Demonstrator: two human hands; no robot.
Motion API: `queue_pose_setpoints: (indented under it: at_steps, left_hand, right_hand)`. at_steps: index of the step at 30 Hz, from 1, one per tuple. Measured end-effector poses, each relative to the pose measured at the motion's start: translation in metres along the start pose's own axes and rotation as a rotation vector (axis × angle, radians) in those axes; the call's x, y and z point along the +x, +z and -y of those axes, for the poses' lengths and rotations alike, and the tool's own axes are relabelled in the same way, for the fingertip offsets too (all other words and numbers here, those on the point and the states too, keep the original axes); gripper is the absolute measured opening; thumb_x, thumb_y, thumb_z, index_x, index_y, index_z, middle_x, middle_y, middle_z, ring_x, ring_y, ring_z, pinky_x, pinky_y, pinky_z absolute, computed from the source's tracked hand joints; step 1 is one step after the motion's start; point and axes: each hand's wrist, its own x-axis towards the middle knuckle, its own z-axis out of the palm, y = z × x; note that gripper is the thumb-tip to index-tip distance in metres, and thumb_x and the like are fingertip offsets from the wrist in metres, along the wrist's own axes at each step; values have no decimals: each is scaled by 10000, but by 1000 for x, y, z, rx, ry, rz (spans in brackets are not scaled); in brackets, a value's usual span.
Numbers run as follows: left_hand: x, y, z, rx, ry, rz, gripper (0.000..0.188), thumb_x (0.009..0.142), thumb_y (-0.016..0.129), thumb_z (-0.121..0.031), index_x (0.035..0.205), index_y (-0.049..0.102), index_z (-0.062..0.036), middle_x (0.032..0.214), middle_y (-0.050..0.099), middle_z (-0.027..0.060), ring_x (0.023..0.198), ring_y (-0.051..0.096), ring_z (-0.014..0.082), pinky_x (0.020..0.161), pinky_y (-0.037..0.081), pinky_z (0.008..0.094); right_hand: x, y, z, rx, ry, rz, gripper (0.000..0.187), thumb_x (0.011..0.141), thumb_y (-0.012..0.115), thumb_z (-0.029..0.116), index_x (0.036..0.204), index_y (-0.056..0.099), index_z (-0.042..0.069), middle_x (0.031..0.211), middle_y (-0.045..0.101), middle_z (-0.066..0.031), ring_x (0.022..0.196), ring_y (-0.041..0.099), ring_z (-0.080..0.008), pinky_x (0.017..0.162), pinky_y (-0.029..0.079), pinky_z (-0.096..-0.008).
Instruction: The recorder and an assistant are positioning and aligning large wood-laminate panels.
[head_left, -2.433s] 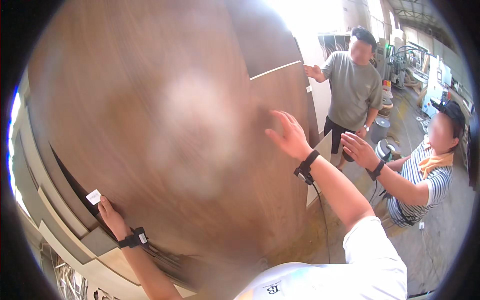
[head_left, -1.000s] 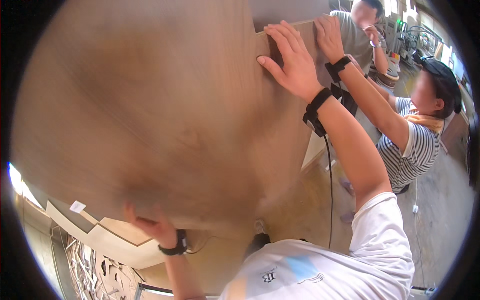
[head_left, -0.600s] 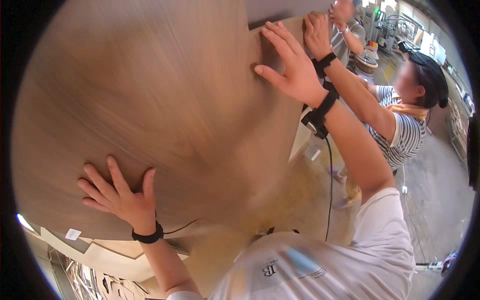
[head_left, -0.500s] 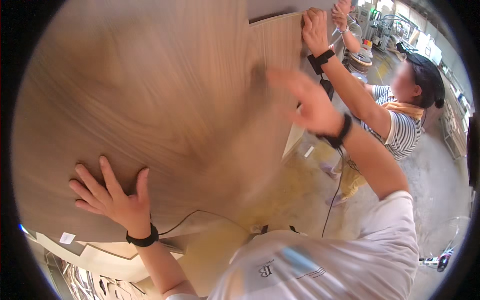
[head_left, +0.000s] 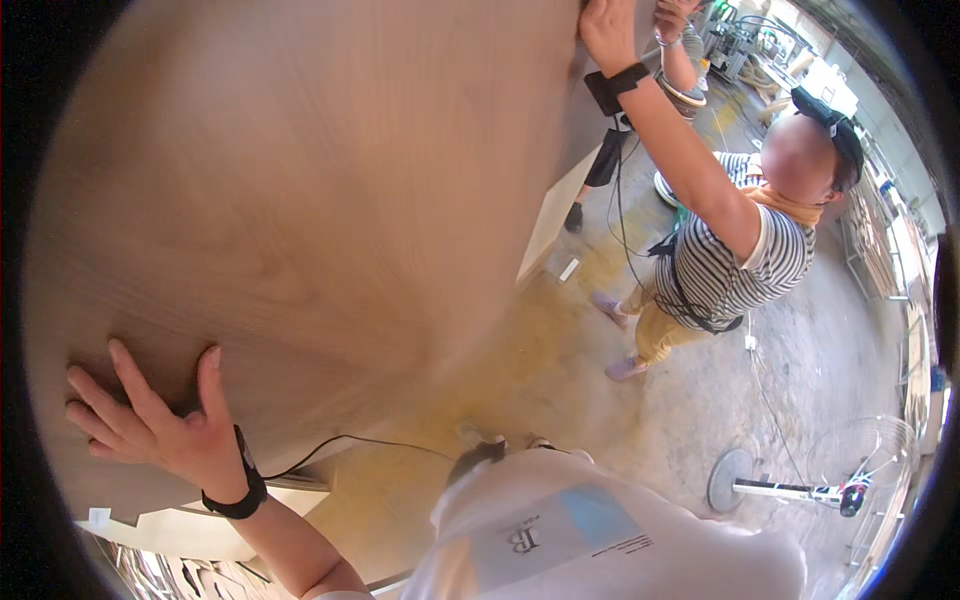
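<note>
A large brown wood-grain panel (head_left: 300, 220) fills the left and middle of the view. My left hand (head_left: 165, 430) lies flat against its lower left part, fingers spread, with a black band and a cable at the wrist. My right hand is out of the picture. At the panel's upper right edge, a co-worker's hand (head_left: 608, 35) touches the board, that wrist also wearing a black band.
The co-worker in a striped shirt (head_left: 735, 260) stands to the right on the concrete floor (head_left: 640, 450). Another person (head_left: 680, 55) is behind. A standing fan (head_left: 790, 488) with a round base is at lower right. Pale boards (head_left: 200, 535) sit below the panel.
My right hand, blurred in front of the panel before, has gone out of view. My left hand stays flat on the panel but appears farther left in the picture, and the co-worker's hand appears higher.
</note>
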Motion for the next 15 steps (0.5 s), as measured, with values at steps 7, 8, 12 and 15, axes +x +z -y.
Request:
queue_pose_setpoints:
  at_steps: [7, 8, 12, 15]
  left_hand:
    - [-9, -2, -5, -13, -67, 13, 905, 886, 816, -718, 1654, 557, -313, 1800, 381, 89, 1617, 346, 498, 1220, 242, 821]
    - [-10, -1, -2, -3, -64, 19, 889, 900, 805, -715, 1654, 557, -313, 1803, 376, 82, 1625, 336, 489, 1225, 238, 818]
    - [-13, 5, -9, -38, -103, 32, 875, 918, 783, -724, 1657, 551, -316, 1814, 356, 66, 1650, 302, 462, 1240, 227, 815]
    - [-12, 2, -7, -37, -86, 22, 887, 910, 778, -738, 1660, 547, -323, 1819, 343, 63, 1659, 289, 454, 1246, 211, 822]
  right_hand:
    - [18, 58, -11, 142, -102, -167, 306, 980, 677, 299, 1189, 597, 90, 1063, 573, -76, 1007, 616, -248, 841, 493, -413]
    - [17, 67, -25, 148, -116, -182, 261, 983, 672, 270, 1157, 603, 89, 1024, 571, -66, 975, 619, -236, 814, 497, -409]
    - [-29, 107, -183, 316, -79, -554, 118, 993, 691, 189, 999, 654, 77, 872, 592, -6, 834, 623, -165, 691, 481, -370]
    - [-26, 79, -181, 740, 169, -872, 248, 1030, 731, 259, 878, 727, 63, 757, 659, -2, 693, 606, -112, 622, 470, -310]
